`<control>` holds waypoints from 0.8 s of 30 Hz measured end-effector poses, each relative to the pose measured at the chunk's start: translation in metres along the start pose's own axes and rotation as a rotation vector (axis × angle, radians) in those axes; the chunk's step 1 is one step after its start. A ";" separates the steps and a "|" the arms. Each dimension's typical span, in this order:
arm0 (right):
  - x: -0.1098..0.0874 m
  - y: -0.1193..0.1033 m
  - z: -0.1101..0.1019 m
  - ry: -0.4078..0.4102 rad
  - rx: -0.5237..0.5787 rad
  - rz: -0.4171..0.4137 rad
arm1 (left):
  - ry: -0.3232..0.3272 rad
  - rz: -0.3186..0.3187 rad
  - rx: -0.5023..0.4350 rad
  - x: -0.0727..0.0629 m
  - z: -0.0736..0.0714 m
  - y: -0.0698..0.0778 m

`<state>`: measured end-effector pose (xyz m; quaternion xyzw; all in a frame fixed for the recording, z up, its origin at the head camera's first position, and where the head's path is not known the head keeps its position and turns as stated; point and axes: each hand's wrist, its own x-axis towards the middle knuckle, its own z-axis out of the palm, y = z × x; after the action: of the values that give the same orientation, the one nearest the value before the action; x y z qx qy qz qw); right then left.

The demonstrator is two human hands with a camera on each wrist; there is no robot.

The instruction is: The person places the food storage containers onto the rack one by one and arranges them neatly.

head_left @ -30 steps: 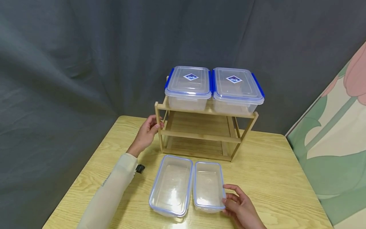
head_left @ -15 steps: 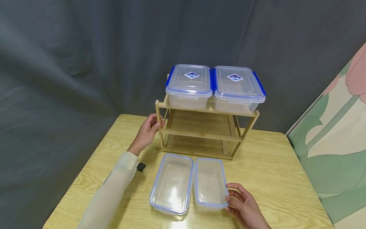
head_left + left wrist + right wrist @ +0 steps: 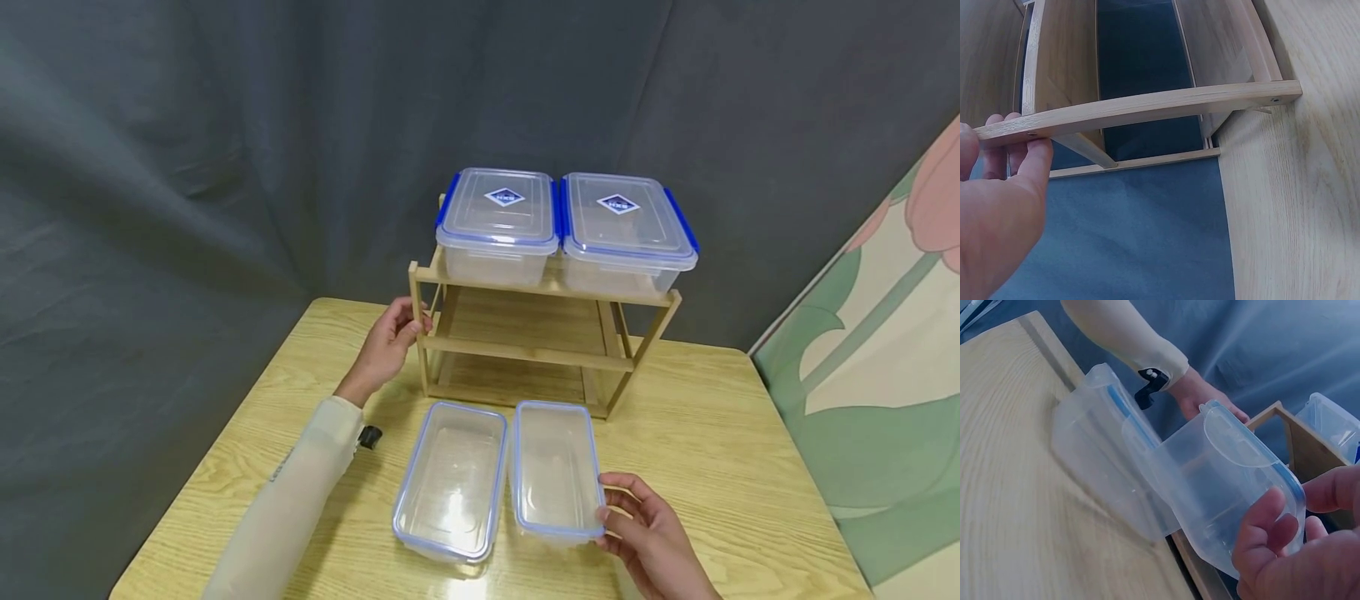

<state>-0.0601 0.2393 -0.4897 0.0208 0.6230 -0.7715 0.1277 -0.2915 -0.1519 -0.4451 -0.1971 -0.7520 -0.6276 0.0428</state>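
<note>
My left hand (image 3: 381,357) grips the front left post of a wooden shelf rack (image 3: 528,355); in the left wrist view, the fingers (image 3: 1036,159) curl round the slat. With its thumb and fingers, my right hand (image 3: 647,532) pinches the right rim of a clear, lidless food container (image 3: 558,467). In the right wrist view that container (image 3: 1216,481) is raised off the table, higher than its neighbour. To its left, a second lidless container (image 3: 452,471) with a blue-edged rim stands on the table.
Two lidded food containers with blue clips, the left one (image 3: 497,217) and the right one (image 3: 626,221), sit on the rack's top shelf. A dark curtain (image 3: 225,150) hangs behind the wooden table (image 3: 697,433). A flower-patterned panel (image 3: 885,375) stands at right.
My right hand has lifted the right container off the table and moved it slightly forward and right. The left hand keeps its hold on the rack post.
</note>
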 end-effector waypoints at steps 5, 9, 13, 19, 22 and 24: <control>-0.001 -0.004 -0.001 -0.043 0.027 -0.048 | 0.003 0.004 0.010 0.000 0.000 0.001; 0.000 -0.010 0.000 -0.056 0.030 -0.071 | 0.006 0.007 0.011 0.000 0.000 0.001; 0.000 -0.018 0.002 -0.030 0.018 -0.066 | 0.015 0.009 0.005 0.001 0.001 0.001; 0.002 -0.030 0.009 -0.013 -0.001 -0.065 | 0.028 0.010 -0.011 0.000 0.003 0.003; 0.004 -0.032 0.012 -0.011 0.004 -0.080 | 0.045 0.002 -0.011 -0.001 0.004 0.005; 0.005 -0.032 0.014 -0.012 0.016 -0.097 | 0.054 -0.001 -0.015 -0.001 0.005 0.004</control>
<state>-0.0702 0.2306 -0.4572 -0.0132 0.6162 -0.7819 0.0938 -0.2878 -0.1469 -0.4425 -0.1800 -0.7459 -0.6383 0.0610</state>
